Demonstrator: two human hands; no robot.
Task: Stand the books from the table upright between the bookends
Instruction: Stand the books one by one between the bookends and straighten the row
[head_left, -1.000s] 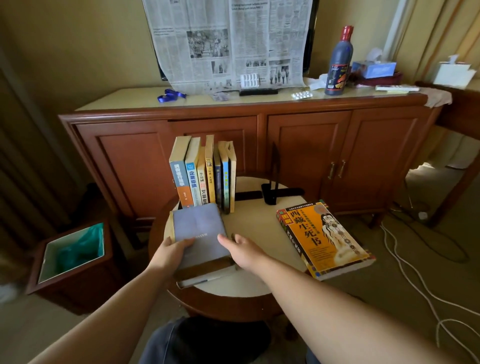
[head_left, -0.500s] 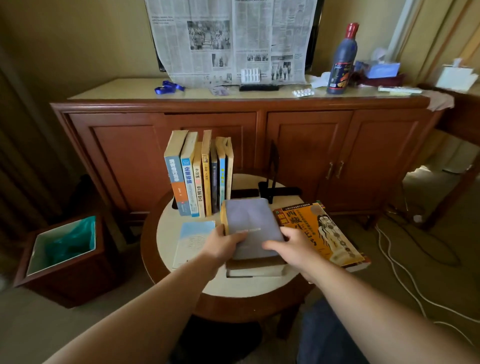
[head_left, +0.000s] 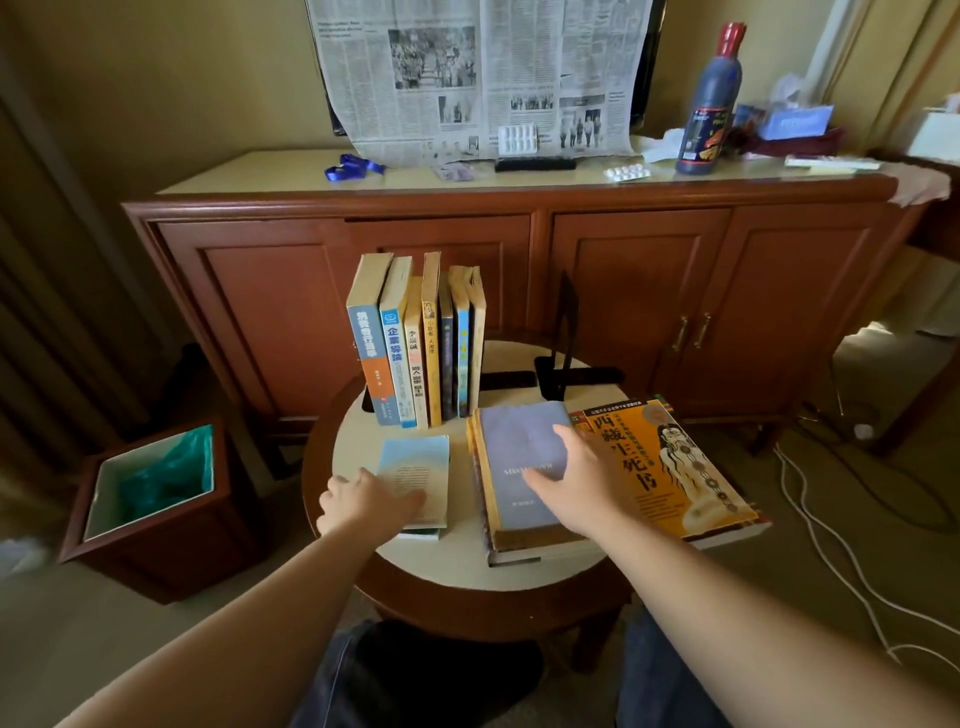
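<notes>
I'm resting my left hand (head_left: 366, 501), fingers loosely spread, on the thin light-blue book (head_left: 418, 470), near-left on the table (head_left: 457, 561); it looks light and floppy, best pinched at its spine. My right hand (head_left: 574, 486) is lying flat, fingers apart, on the thick grey book (head_left: 519, 457): heavy, stiff, needing a grip across its edges.

round table (head_left: 462, 564), upright books (head_left: 415, 343), black bookend (head_left: 563, 338), three flat books, perhaps more beneath

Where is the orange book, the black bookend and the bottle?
Orange book (head_left: 675, 462), head view, on its cover.
Black bookend (head_left: 567, 317), head view, on its upright plate.
Bottle (head_left: 709, 104), head view, on its body.
</notes>
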